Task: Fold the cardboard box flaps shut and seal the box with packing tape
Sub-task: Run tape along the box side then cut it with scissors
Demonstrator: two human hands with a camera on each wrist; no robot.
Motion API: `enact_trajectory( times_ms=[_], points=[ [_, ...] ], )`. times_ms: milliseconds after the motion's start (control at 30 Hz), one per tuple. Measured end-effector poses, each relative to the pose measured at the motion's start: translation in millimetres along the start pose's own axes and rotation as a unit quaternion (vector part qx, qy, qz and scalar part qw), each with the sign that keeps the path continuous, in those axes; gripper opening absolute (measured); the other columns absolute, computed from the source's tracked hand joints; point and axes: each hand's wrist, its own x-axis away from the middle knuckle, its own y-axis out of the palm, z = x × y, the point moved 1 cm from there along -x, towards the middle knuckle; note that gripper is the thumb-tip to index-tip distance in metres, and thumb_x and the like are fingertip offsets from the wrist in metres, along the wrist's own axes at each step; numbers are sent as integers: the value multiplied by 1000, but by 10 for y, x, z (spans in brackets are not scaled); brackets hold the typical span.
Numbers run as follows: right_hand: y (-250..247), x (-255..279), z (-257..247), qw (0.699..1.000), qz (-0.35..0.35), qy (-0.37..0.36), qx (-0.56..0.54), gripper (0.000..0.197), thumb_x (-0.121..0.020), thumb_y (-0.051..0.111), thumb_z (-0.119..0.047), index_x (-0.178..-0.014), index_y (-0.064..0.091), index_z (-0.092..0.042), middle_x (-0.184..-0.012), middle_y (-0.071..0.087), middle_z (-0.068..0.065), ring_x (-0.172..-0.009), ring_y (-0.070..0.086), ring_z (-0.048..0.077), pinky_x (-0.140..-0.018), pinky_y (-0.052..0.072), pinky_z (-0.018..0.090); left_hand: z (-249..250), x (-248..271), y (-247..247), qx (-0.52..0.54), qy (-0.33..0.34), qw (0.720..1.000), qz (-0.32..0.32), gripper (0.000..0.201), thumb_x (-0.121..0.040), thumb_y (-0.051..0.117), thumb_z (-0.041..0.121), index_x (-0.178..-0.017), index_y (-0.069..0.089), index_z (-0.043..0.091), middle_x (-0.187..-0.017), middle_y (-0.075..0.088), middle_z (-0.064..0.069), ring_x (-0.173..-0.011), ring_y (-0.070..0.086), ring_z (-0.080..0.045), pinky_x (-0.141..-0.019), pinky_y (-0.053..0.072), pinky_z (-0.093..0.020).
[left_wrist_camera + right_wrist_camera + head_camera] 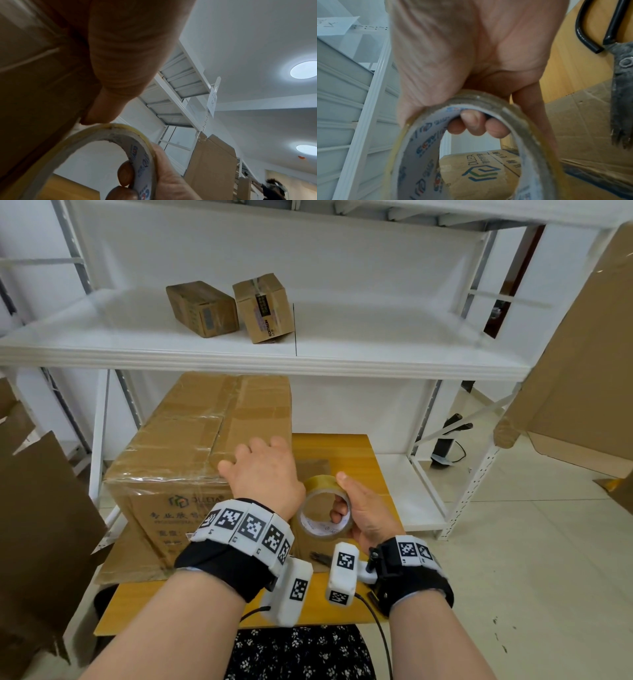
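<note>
Right hand [363,508] grip curled round one tape roll [323,510]; left hand [262,470] spread on one box [191,440].

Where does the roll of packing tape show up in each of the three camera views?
Head: packing tape roll low centre, gripped by the right hand.
Left wrist: bottom left, a large arc.
Right wrist: bottom centre, filling the frame.
Shared landmark: the white shelf rack.
</note>
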Motion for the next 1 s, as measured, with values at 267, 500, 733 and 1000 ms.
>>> enact_trajectory(
  times_ms=[267,500,733,1000],
  points=[
    [-14,-41,-47,999,-13,29,27,37,-92,62,-52,-69,60,-23,-55,45,0,-49,45,18,-53,32,29,-41,2,27,7,1,1000,17,52,-77,64,47,-114,46,16,-113,52,-6,-106,48,-28,-83,36,-45],
    [-22,-65,-126,995,-17,43,90,39,-88,62,-59,-67,58,-27,-56,45,-2,-50,47,16,-54,35,25,-36,6,29,-5,1,1000,9,50,-77,65,41,-115,46,16,-113,52,-7,-107,49,-29,-84,38,-45],
    [-90,-50,-202,982,-25,46,179,39,-91,57,-62,-75,58,-27,-55,48,-6,-51,49,14,-56,39,25,-4,34,33,-13,1,1000,10,46,-77,65,39,-113,46,16,-111,51,-7,-105,48,-28,-82,38,-45],
    [-54,-136,-187,974,-31,71,214,41,-89,57,-64,-70,57,-27,-53,47,-5,-51,48,16,-52,32,23,-32,-9,2,1,-5,1000,-10,56,-77,66,45,-120,46,15,-120,51,-8,-114,47,-29,-87,38,-47]
  ],
)
